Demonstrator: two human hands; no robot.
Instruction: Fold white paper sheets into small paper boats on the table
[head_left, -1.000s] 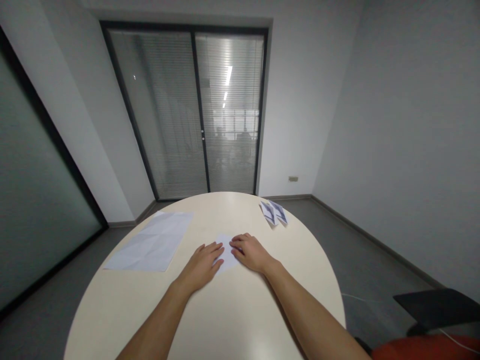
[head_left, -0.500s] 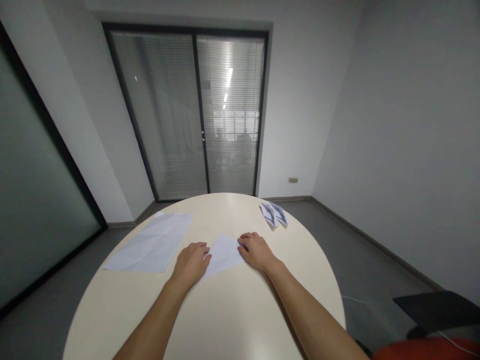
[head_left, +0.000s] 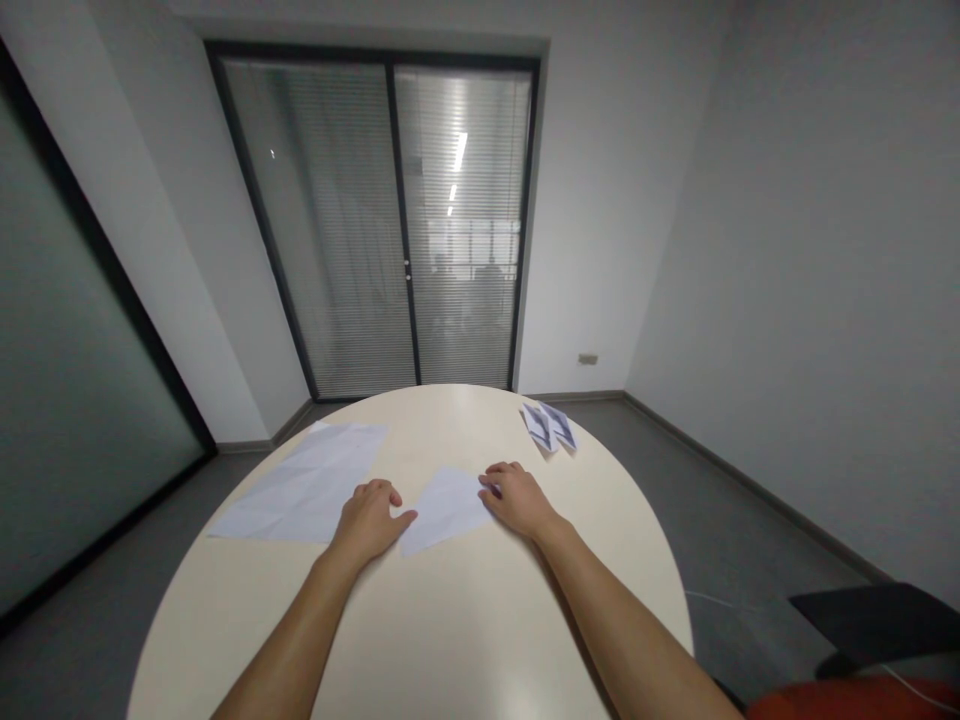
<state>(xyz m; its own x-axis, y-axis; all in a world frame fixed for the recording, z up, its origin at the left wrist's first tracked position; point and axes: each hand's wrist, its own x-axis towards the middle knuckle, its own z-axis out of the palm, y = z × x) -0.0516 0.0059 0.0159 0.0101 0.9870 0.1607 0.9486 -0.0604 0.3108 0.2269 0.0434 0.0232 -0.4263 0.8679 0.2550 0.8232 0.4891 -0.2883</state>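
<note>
A small white folded paper [head_left: 444,508] lies flat in the middle of the round cream table [head_left: 465,630]. My left hand [head_left: 367,518] rests at the paper's lower left corner, fingers curled under, thumb stretched toward the corner. My right hand [head_left: 517,497] sits at the paper's right corner with bent fingers pressing on its edge. Both forearms reach in from the bottom of the view.
A large creased white sheet [head_left: 304,485] lies on the table to the left. Two small printed folded papers [head_left: 550,427] sit near the far right rim. A black chair [head_left: 877,615] and something red [head_left: 847,700] are at the lower right. Glass doors with blinds stand behind the table.
My hands have moved apart, the left one sliding left off the paper. More of the paper shows now, spread wider between them. The right hand shifted slightly right.
</note>
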